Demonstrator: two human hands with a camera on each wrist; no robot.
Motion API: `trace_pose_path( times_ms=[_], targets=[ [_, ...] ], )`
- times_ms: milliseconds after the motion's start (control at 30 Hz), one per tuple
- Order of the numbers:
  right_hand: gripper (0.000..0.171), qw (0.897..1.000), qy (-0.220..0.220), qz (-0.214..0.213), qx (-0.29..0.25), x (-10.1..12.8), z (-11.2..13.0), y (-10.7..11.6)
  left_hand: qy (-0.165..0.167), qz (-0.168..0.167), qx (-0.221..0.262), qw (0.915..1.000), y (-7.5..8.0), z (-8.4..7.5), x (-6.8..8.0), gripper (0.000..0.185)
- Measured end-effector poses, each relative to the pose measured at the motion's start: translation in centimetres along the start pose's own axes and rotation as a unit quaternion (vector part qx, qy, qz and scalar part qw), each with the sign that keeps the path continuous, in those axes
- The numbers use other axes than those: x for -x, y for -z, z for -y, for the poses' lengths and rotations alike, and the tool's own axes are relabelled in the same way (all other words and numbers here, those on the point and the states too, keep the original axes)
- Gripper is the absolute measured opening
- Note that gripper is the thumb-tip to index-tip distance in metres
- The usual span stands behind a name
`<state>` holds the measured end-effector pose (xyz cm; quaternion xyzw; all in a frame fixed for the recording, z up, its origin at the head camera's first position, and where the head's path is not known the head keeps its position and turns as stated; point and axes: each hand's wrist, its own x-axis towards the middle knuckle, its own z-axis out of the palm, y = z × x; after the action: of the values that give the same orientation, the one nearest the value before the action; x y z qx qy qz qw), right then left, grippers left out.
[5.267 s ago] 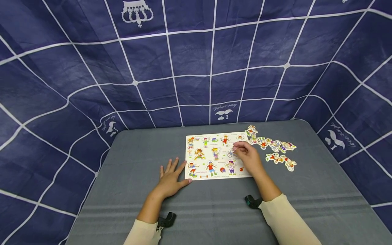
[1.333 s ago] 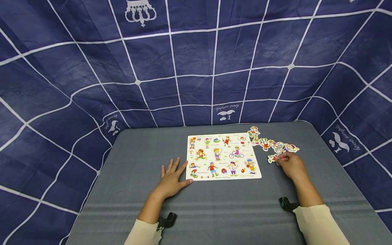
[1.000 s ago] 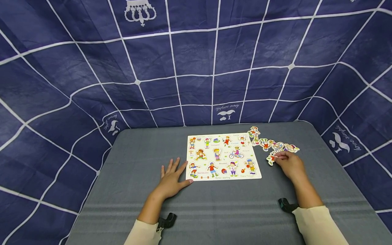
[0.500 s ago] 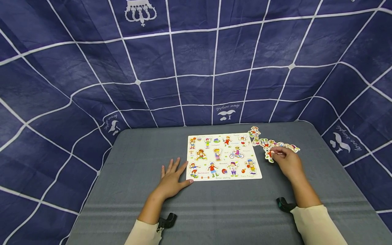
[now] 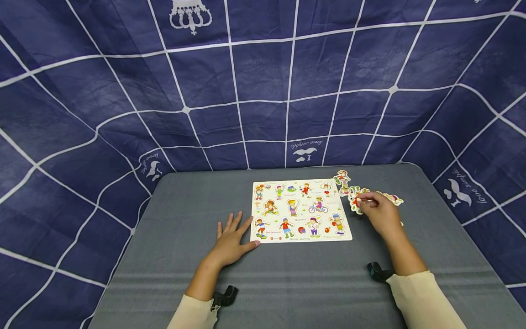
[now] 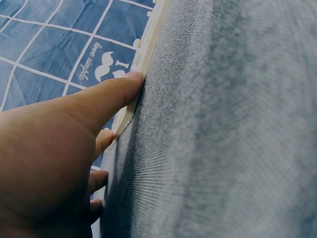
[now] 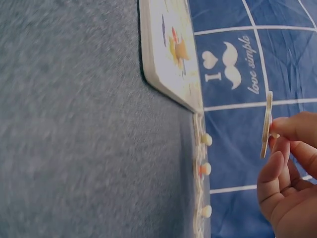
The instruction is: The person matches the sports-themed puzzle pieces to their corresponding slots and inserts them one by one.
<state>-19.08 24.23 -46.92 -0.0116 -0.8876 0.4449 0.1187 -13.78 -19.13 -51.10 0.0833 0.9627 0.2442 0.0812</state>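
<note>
Head view: right hand up off the grey table, fingertips pinched on a cut-out figure piece, held just right of the puzzle board, near its far right corner. From the right wrist camera, same piece seen edge-on, thin and lifted clear of the table, nipped by its peg between thumb and forefinger. Beneath and beyond, a row of loose pieces lying flat on the cloth, little pegs sticking up, right of the board and close to the held piece. Left hand flat on the table at the board's near left corner, fingers spread and straight, gripping nothing. From the left wrist camera, thumb pressed right against the board's edge. Board flat, printed sports figures all over it, blue grid backdrop behind
</note>
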Motion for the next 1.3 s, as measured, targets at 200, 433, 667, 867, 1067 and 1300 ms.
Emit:
trace_pose_path(
  times_ms=[200,433,667,867,1067,1300],
  targets=[
    [0.020,1.000,0.002,0.007,-0.004,-0.4,0.6,-0.8,-0.002,-0.002,-0.003,1.0000,0.0,0.1,0.0,0.082],
    [0.019,1.000,0.004,0.010,0.000,-0.9,1.2,-1.7,-0.003,0.000,-0.005,1.0000,0.0,0.1,-0.1,0.082],
    [0.020,1.000,0.014,0.005,0.010,-1.4,1.8,-2.6,-0.003,-0.003,-0.005,1.0000,0.0,0.1,-0.1,0.082],
    [0.020,1.000,0.016,0.009,0.011,-1.9,2.5,-3.1,-0.002,-0.003,-0.003,1.0000,0.0,0.1,-0.1,0.082],
    [0.017,1.000,0.013,0.017,0.003,-2.6,2.9,-3.8,-0.002,-0.003,-0.002,1.0000,0.0,0.1,-0.1,0.082],
    [0.018,0.999,0.012,0.030,0.009,-3.2,3.2,-4.5,-0.001,-0.001,0.001,1.0000,0.0,0.1,0.0,0.082]
  ],
)
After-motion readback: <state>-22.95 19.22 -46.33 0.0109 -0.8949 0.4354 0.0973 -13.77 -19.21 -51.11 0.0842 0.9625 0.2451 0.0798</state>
